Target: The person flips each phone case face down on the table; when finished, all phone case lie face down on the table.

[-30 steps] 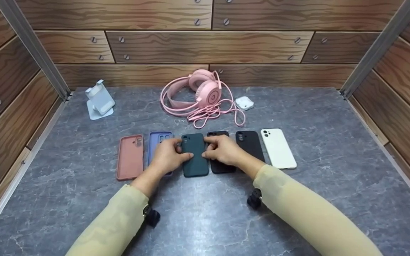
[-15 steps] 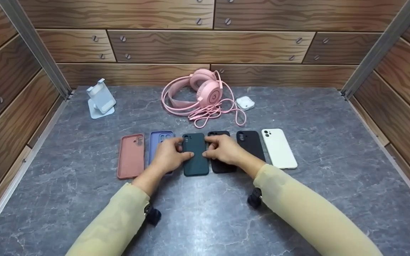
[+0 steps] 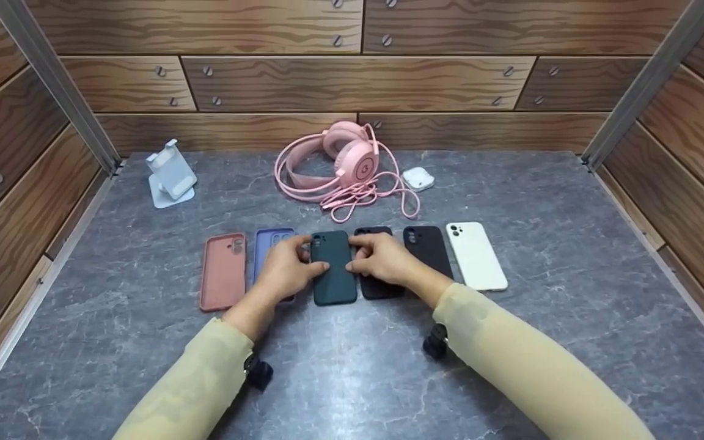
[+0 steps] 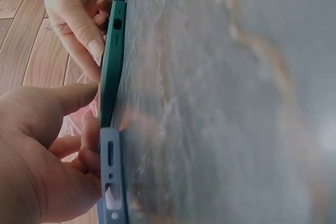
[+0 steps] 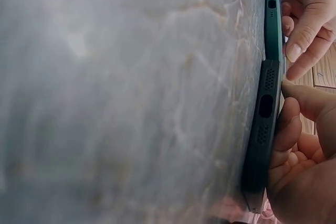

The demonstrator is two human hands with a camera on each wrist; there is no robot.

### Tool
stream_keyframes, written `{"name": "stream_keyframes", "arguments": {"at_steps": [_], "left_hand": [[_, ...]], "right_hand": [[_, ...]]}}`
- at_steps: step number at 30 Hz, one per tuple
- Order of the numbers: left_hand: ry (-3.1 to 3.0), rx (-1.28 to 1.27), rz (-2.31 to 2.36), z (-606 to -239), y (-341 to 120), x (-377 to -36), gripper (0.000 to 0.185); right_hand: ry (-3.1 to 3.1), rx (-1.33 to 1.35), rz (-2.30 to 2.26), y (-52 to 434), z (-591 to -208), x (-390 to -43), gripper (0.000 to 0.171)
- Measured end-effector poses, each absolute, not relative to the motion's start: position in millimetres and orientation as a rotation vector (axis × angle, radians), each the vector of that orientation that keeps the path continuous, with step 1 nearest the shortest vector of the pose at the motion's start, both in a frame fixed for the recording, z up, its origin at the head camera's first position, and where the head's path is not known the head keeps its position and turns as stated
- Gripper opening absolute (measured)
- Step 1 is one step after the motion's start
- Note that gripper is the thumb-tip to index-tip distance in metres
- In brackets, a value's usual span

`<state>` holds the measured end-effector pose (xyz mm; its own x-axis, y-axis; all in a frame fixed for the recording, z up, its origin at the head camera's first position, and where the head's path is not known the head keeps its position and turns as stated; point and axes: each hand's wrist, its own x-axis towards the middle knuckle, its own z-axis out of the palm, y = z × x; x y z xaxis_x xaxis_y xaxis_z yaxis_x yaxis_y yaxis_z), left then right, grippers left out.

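Observation:
A dark green phone case [image 3: 335, 281] lies back up on the table, its camera cutouts at the far end. My left hand [image 3: 285, 266] holds its left edge with thumb and forefinger. On the opposite edge, the thumb and forefinger of my right hand [image 3: 384, 256] grip the same case. Beneath my left hand is a purple phone case [image 3: 266, 239], inside up and partly covered. A black phone case [image 3: 382, 290] lies partly hidden under my right hand. The left wrist view shows the end of the green case [image 4: 114, 51] low against the tabletop.
The row includes a dusty pink case [image 3: 223, 275] at left, another black case [image 3: 426, 244] and a white case [image 3: 477, 256] at right. Behind stand a pale blue phone stand [image 3: 173, 174], pink headphones [image 3: 358, 162] with a coiled cable, and a small white case [image 3: 418, 178].
Both hands keep their places at the green case's edges. The head view shifts slightly; the row of cases stays as it was.

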<state>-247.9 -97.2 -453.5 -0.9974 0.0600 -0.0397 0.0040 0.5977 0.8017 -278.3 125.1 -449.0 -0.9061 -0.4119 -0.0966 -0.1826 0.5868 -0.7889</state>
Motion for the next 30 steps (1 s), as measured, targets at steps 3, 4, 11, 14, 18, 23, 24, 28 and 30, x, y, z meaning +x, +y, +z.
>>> {"name": "stream_keyframes", "arguments": {"at_steps": [3, 4, 11, 14, 18, 23, 24, 28, 30], "left_hand": [[2.749, 0.074, 1.399, -450, -101, -245, 0.062], [2.752, 0.084, 1.402, -447, -103, -245, 0.061], [2.862, 0.126, 1.421, -428, -125, -243, 0.058], [2.886, 0.109, 1.438, -423, -139, -242, 0.057], [2.895, 0.071, 1.416, -422, -158, -242, 0.056], [2.907, 0.022, 1.331, -427, -177, -243, 0.056], [2.901, 0.014, 1.33, -429, -180, -244, 0.056], [2.883, 0.041, 1.357, -435, -190, -246, 0.056], [2.865, 0.05, 1.37, -438, -195, -247, 0.056]], "right_hand": [[2.523, -0.474, -1.278, 125, -448, -277, 0.063], [2.512, -0.458, -1.304, 125, -448, -277, 0.062], [2.484, -0.382, -1.425, 122, -435, -273, 0.055], [2.469, -0.384, -1.48, 115, -429, -271, 0.052], [2.432, -0.402, -1.536, 101, -424, -268, 0.051], [2.411, -0.41, -1.534, 82, -426, -266, 0.051], [2.414, -0.417, -1.527, 78, -427, -266, 0.052], [2.426, -0.454, -1.497, 62, -432, -264, 0.053], [2.443, -0.485, -1.475, 54, -434, -263, 0.055]]}}
